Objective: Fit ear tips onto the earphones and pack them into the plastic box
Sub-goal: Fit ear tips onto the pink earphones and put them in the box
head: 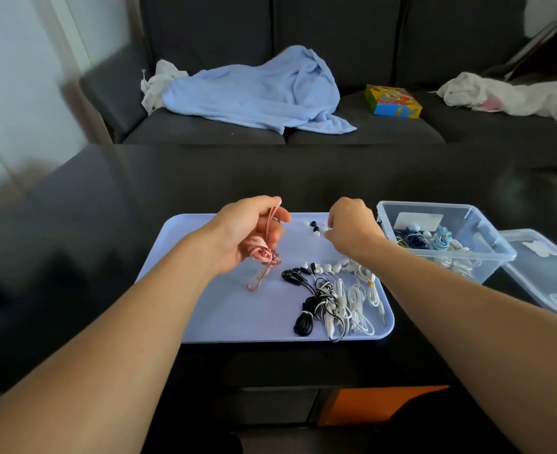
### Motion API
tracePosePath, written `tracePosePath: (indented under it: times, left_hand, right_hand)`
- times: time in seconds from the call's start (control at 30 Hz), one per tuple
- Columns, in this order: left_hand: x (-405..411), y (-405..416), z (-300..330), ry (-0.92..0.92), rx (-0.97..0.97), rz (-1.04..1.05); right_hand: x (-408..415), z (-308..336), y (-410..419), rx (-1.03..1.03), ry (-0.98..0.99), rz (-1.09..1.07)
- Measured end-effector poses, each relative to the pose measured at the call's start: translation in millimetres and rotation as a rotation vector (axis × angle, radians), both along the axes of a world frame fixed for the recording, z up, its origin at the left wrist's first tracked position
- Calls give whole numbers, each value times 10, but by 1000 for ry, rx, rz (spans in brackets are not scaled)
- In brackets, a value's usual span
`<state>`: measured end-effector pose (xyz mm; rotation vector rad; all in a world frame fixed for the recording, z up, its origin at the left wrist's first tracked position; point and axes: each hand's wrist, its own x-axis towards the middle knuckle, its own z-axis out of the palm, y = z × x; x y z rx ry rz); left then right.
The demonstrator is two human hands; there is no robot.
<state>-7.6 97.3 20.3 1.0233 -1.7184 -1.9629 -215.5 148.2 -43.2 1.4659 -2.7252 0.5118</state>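
My left hand [249, 229] grips a coiled pink earphone [264, 253] above the left half of the pale blue tray [205, 299], its cable looping up past my fingers and down to the tray. My right hand [349, 226] hovers with curled fingers over loose black and white ear tips [315, 228] at the tray's far edge; whether it pinches one is hidden. A heap of black and white earphones [333, 296] lies on the tray's right side. The clear plastic box [467, 244] stands right of the tray and holds several coiled earphones.
The box's clear lid [546, 273] lies to its right on the dark table [90, 257]. Behind the table is a dark sofa with a blue blanket [264, 93], a colourful box [392, 101] and white cloths.
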Motion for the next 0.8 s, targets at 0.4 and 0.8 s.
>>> tracePosePath:
  times: [0.4, 0.8]
  left_hand:
    - [7, -41, -32, 24, -13, 3]
    - [-94, -61, -41, 118, 31, -70]
  right_hand:
    - [43, -19, -2, 28, -28, -54]
    - [430, 521, 196, -424, -1792, 19]
